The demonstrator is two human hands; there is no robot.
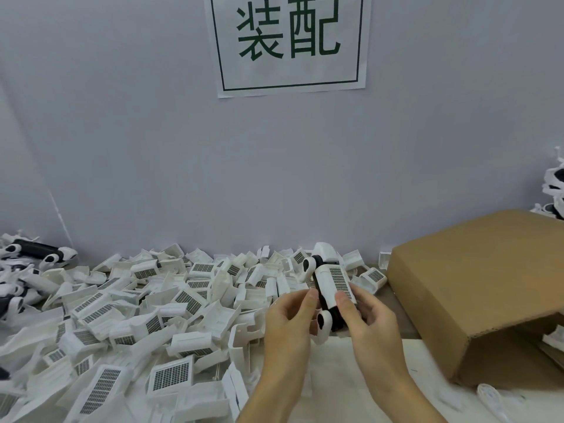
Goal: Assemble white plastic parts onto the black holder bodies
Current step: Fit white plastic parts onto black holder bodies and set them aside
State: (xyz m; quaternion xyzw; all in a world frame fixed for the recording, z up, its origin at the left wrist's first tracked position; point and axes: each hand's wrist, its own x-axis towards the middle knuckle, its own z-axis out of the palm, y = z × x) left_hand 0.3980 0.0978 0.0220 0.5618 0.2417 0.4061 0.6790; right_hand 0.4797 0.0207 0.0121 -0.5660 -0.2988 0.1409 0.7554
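Both hands hold one black holder body (pixel 338 315) upright above the table, just right of centre. White round end pieces sit on its left side, and a white grille cover (pixel 335 280) lies along its front. My left hand (pixel 290 319) pinches the holder's left edge with thumb and fingertips. My right hand (pixel 366 319) grips its right side, the thumb pressed on the white cover. A big heap of loose white grille parts (pixel 146 315) spreads over the table to the left.
An open cardboard box (pixel 476 288) lies on its side at the right, close to my right hand. Black-and-white holders (pixel 36 251) are piled at the far left, more at the right edge (pixel 554 190). A wall with a paper sign (pixel 290 44) stands behind.
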